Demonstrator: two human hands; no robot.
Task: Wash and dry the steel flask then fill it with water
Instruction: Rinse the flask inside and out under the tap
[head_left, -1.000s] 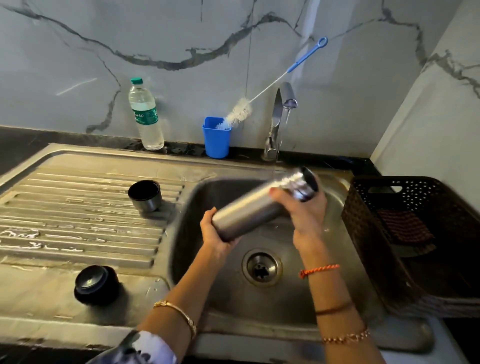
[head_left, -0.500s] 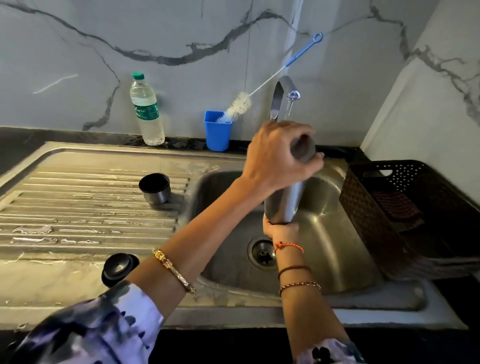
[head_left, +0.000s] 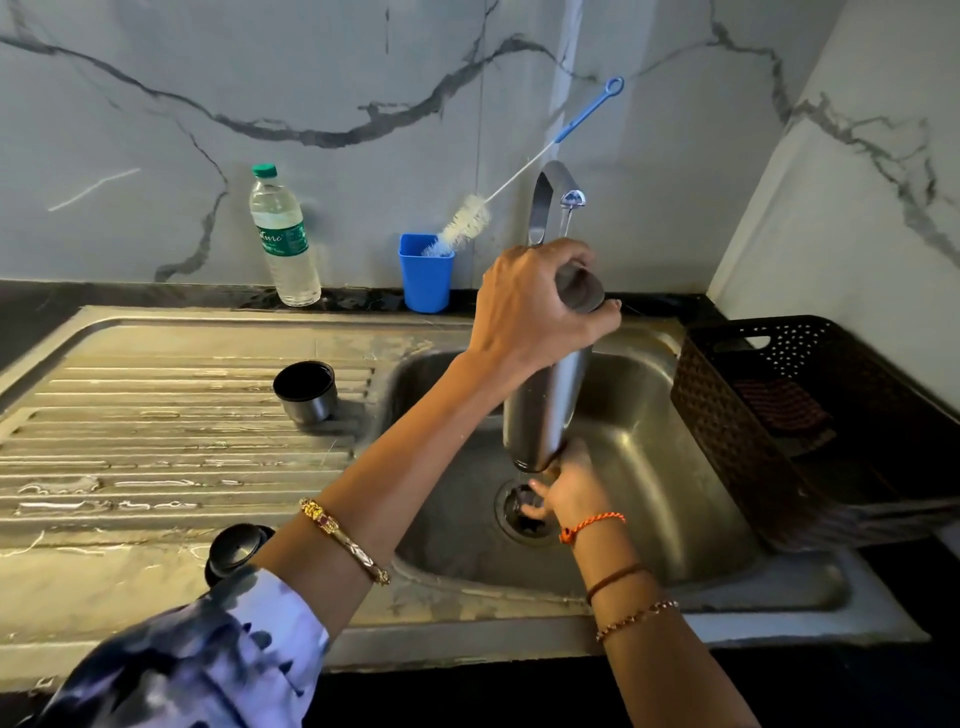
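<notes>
Since the earlier frame little has been moved: the steel flask (head_left: 545, 410) is kept upright over the sink (head_left: 670, 483) at the centre of the frame, where a second ago it was held tilted on its side between both hands. Its upper end is gripped from the left by the left hand (head_left: 535, 306), whose fingers are curled round and over the dark top. Its lower end is supported from beneath by the right hand (head_left: 569, 491), the fingers being curled up against the base just above the drain (head_left: 524, 512). The flask is held directly below the tap (head_left: 550, 205); whether water is running cannot be told.

On the ribbed draining board (head_left: 156, 441) at the left centre a dark steel cup (head_left: 305, 391) is seen standing mouth up. A round black lid (head_left: 236, 551) is seen at the lower left, partly hidden by the left sleeve. On the counter (head_left: 156, 296) against the marble wall a plastic water bottle (head_left: 283, 239) with a green cap is set, and to its right a blue holder (head_left: 426, 273) in which a bottle brush (head_left: 467, 223) with a blue handle is leaned. A dark perforated basket (head_left: 779, 415) is placed at the right edge of the sink.
</notes>
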